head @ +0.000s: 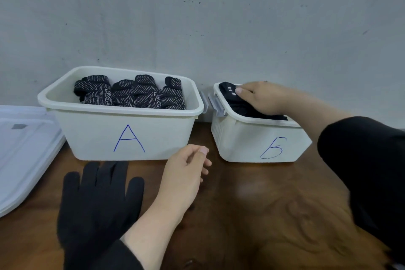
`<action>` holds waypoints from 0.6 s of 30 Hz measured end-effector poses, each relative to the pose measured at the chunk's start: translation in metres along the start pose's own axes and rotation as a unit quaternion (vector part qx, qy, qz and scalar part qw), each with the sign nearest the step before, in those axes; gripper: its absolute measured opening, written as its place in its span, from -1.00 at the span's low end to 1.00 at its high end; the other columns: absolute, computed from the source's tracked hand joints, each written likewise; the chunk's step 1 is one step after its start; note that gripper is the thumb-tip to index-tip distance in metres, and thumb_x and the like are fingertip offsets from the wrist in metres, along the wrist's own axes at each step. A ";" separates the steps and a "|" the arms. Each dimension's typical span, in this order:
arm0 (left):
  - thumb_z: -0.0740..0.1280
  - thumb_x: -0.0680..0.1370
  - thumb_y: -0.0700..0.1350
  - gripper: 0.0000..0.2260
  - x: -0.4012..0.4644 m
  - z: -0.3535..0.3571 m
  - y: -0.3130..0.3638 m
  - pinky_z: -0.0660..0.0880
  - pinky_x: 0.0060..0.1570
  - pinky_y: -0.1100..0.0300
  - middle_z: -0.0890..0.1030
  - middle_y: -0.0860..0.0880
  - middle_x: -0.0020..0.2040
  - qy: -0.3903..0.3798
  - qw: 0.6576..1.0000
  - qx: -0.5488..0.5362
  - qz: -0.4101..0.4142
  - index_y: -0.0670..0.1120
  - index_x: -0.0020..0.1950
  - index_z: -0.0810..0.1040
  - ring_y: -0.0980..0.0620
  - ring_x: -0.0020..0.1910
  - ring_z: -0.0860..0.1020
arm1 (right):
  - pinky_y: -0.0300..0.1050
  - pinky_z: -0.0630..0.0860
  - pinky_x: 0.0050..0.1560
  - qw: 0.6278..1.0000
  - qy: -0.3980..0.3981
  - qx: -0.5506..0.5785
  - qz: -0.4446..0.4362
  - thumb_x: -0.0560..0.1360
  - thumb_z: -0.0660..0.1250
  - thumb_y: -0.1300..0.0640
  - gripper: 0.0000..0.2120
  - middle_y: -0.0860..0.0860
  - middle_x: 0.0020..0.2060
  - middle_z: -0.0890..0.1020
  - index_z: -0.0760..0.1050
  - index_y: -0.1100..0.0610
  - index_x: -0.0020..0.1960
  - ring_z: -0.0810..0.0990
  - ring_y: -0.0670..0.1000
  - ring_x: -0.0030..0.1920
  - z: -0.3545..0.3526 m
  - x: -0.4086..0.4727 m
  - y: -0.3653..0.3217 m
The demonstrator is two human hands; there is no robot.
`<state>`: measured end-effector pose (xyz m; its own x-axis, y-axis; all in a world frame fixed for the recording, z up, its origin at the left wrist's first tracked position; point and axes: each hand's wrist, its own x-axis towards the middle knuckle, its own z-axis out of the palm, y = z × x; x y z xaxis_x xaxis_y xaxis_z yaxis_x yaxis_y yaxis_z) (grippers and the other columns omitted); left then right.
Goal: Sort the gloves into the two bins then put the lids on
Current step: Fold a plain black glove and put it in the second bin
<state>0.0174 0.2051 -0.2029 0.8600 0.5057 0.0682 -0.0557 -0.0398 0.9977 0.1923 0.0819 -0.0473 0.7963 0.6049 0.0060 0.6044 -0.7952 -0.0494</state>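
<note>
Grey wall behind brown table [252, 215]. Right hand [263, 99] presses plain gloves [237, 103] down in bin Б [252, 140], fingers fairly straight. Left hand [184, 173] loosely curled, holding nothing, beside last plain glove [98, 199] on table. Dotted gloves [129, 92] fill bin A [122, 131]. Tamp stack below rim so lid seats; lids [24, 149] far left.

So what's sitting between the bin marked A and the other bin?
In the head view, only grey clip latches hang in the narrow gap between bin A and the smaller bin; below them shows bare wooden table.
</note>
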 end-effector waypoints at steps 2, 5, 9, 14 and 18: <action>0.24 0.64 -0.03 -0.82 0.000 0.000 0.000 0.59 -0.19 0.19 0.67 0.11 -0.20 -0.001 1.000 0.002 0.002 0.10 -0.04 0.63 0.10 -0.21 0.63 | -0.06 0.28 0.30 0.999 -0.035 -0.015 0.020 0.73 -0.06 -0.10 -0.57 0.07 0.35 0.53 0.46 0.03 0.38 0.43 0.14 0.38 0.003 0.001 0.004; 0.24 0.65 -0.02 -0.82 -0.001 0.000 0.000 0.59 -0.19 0.21 0.67 0.12 -0.20 -0.004 1.000 0.011 0.006 0.11 -0.04 0.62 0.12 -0.21 0.63 | -0.15 0.23 0.22 0.999 -0.030 0.007 0.027 0.73 -0.05 -0.11 -0.57 0.04 0.43 0.48 0.41 -0.02 0.46 0.41 0.11 0.41 0.006 0.000 0.012; 0.23 0.65 -0.01 -0.83 -0.002 0.000 0.001 0.58 -0.20 0.25 0.66 0.16 -0.19 -0.011 0.999 0.034 0.015 0.11 -0.03 0.62 0.16 -0.22 0.62 | -0.13 0.27 0.34 0.988 0.107 0.107 0.029 0.70 0.08 -0.13 -0.56 -0.02 0.44 0.49 0.39 -0.03 0.50 0.41 0.07 0.44 0.007 -0.005 0.026; 0.24 0.64 0.04 -0.84 -0.010 0.002 0.003 0.57 -0.12 0.23 0.65 0.19 -0.17 -0.045 0.992 0.111 0.048 0.15 -0.04 0.61 0.20 -0.19 0.61 | -0.20 0.42 0.23 0.925 0.331 0.187 -0.025 0.68 0.18 -0.02 -0.71 -0.11 0.22 0.60 0.55 0.02 0.31 0.52 -0.14 0.20 0.017 -0.067 0.019; 0.24 0.63 0.09 -0.87 -0.024 0.011 0.006 0.48 -0.09 0.29 0.64 0.22 -0.14 -0.096 0.963 0.231 0.096 0.19 0.00 0.59 0.23 -0.09 0.59 | -0.20 0.48 0.04 0.908 0.354 0.212 -0.077 0.66 0.20 0.08 -0.77 -0.05 -0.04 0.64 0.60 0.14 0.03 0.55 -0.12 0.00 0.067 -0.141 0.007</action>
<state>0.0021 0.1832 -0.1991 0.9371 0.2830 0.2043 -0.0298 -0.5183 0.8547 0.0830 -0.0058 -0.1149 0.6112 0.4090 0.6775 0.7647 -0.5258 -0.3725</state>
